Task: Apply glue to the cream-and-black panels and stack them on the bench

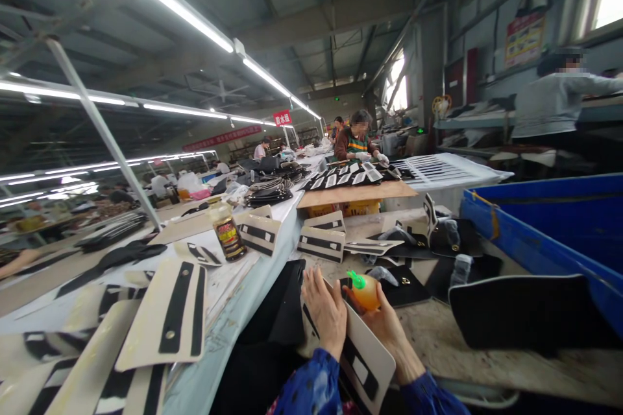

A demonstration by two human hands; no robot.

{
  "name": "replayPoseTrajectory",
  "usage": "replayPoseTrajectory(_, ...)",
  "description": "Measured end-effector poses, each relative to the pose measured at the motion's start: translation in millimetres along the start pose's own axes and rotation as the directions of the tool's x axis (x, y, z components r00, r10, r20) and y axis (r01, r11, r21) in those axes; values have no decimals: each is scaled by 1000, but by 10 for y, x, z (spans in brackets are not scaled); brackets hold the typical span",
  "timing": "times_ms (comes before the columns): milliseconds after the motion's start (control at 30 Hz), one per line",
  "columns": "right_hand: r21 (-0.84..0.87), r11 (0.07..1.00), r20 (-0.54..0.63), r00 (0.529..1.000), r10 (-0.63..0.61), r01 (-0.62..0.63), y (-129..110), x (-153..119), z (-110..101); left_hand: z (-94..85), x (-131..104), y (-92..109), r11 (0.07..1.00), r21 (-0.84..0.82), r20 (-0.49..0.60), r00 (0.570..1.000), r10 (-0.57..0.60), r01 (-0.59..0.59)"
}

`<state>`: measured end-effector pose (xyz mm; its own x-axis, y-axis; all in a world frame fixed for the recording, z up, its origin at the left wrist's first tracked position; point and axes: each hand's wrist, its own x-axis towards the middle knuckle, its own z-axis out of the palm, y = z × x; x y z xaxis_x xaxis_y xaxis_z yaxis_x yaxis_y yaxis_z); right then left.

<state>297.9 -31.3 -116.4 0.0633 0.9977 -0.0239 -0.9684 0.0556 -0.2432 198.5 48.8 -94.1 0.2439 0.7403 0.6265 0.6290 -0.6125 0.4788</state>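
Head view: panel (370, 341) and orange bottle (366, 296), in hand beside the right table (433, 331)

Panel, one: cream, with a black strip and a white patch; held aslant near the right table's left edge, across from the left table (238, 311).
Left hand (325, 312), bare: fingers straight and close together, laid over the panel's upper end.
Right hand (387, 327), bare: fingers gripping the orange bottle, tilted, green nozzle (357, 280) up and to the left. Whether they also bear the panel, cannot tell.
Sleeves (311, 384), two: blue, patterned.

Left table: stacked panels (95, 363), cream and black, heaped at the near corner; one studded panel (158, 318) leaning at the right edge. Brown bottle (228, 238), labelled, upright near the right edge, a striped panel (260, 235) just beside it.
Right table: two propped panels (318, 244) at the far left corner; black flaps (403, 288) toward the middle, some with clear wrap (461, 270); one black sheet (525, 311), pale-edged, toward the right edge. Blue bin (511, 215) along the right edge.
Far table (357, 195): rows of black-and-white strips (348, 175); co-worker (360, 139) in white gloves (382, 159) behind its far edge.
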Motion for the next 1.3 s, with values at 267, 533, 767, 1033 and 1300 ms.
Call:
replayPoseTrajectory(267, 27, 998, -34, 998, -52, 53, -8, 109, -164, -111, 173, -205, 966, 10, 162, 954, 252, -257)
replayPoseTrajectory(533, 16, 999, -28, 999, -44, 45, -21, 90, -177, -272, 239, -213, 938, 65, 168, 930, 326, -340)
replayPoseTrajectory(767, 21, 995, -28, 995, -100, 100, -43, -105, -84, -195, 159, -248, 971, 119, 90, 976, 197, -207)
replayPoseTrajectory(1033, 60, 984, -123, 980, -157, 165, 80, -178, -56, -203, -63, 68, 981, 177, -81, 992, 94, -78)
replayPoseTrajectory(1300, 119, 960, -187, 955, -229, 253, 171, -181, -87, -186, -319, 260, 968, 215, -145, 976, 164, -131)
